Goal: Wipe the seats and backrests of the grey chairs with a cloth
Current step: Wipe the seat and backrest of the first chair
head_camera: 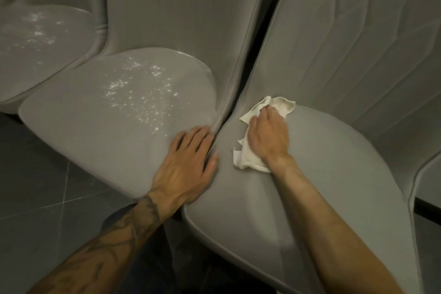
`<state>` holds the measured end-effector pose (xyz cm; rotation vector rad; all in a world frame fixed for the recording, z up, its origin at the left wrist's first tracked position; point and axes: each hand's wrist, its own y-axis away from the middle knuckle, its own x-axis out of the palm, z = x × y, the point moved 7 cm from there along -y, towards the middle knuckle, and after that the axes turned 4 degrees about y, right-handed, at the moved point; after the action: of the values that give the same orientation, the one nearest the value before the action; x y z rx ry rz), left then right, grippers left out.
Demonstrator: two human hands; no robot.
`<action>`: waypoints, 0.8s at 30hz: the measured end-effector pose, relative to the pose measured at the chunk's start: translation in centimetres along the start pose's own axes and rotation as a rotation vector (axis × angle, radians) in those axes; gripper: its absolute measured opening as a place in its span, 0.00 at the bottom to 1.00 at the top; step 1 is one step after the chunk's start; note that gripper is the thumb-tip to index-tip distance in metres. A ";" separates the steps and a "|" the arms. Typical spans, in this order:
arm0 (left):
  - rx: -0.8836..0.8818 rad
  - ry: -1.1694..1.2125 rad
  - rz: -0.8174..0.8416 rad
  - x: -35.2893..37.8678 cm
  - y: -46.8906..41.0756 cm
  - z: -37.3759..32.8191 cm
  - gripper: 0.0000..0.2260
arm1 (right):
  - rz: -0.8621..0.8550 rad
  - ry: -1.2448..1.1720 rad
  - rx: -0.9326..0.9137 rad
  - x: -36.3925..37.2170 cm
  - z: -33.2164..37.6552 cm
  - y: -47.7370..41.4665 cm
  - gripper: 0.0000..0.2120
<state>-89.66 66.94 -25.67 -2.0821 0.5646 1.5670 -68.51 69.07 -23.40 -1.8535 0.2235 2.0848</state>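
Observation:
Three grey chairs stand side by side. My right hand (268, 136) presses a crumpled white cloth (248, 155) flat on the seat of the right chair (334, 174), near its back left corner. That seat looks clean. My left hand (188, 162) rests with straight fingers on the right edge of the middle chair's seat (95, 122), its thumb on the right chair's seat. White powdery specks (140, 93) cover the middle seat. The left chair's seat (35, 55) has similar specks.
The tall grey backrests (186, 7) rise close behind the seats, with a narrow dark gap (260, 50) between the middle and right ones. Dark tiled floor (47, 210) lies at the lower left. Another grey chair's edge (427, 174) shows at the far right.

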 end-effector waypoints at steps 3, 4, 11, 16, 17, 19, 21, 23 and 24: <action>-0.001 -0.015 0.011 0.0 0.1 0.2 0.27 | 0.007 -0.061 -0.184 1.0 4.5 3.7 0.23; 0.003 -0.018 0.020 0.0 0.2 0.2 0.27 | 0.045 -0.101 -0.257 1.2 4.2 5.0 0.24; -0.005 -0.017 0.025 -0.2 0.3 -0.1 0.27 | 0.122 0.011 -0.060 0.6 -0.9 1.5 0.26; 0.008 -0.017 0.026 -0.4 0.4 0.0 0.28 | 0.113 -0.061 -0.364 1.6 3.9 6.6 0.27; 0.009 -0.014 0.026 -0.4 0.4 0.0 0.28 | 0.115 -0.089 -0.332 1.1 2.7 5.7 0.27; 0.010 -0.006 0.019 -0.5 0.4 0.0 0.27 | 0.111 -0.048 -0.182 1.1 0.6 2.9 0.25; 0.019 -0.010 0.015 -0.5 0.4 -0.1 0.27 | 0.110 0.046 -0.090 1.3 1.9 2.0 0.25; 0.024 -0.015 0.011 -0.4 0.4 0.0 0.27 | 0.108 0.045 -0.171 2.0 4.8 4.0 0.27; 0.031 -0.009 0.007 -0.4 0.4 0.1 0.27 | 0.096 0.026 -0.252 2.1 5.8 5.4 0.28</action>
<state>-90.07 66.65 -25.33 -2.0510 0.5901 1.5615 -75.97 66.29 -25.23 -2.0506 0.0585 2.2429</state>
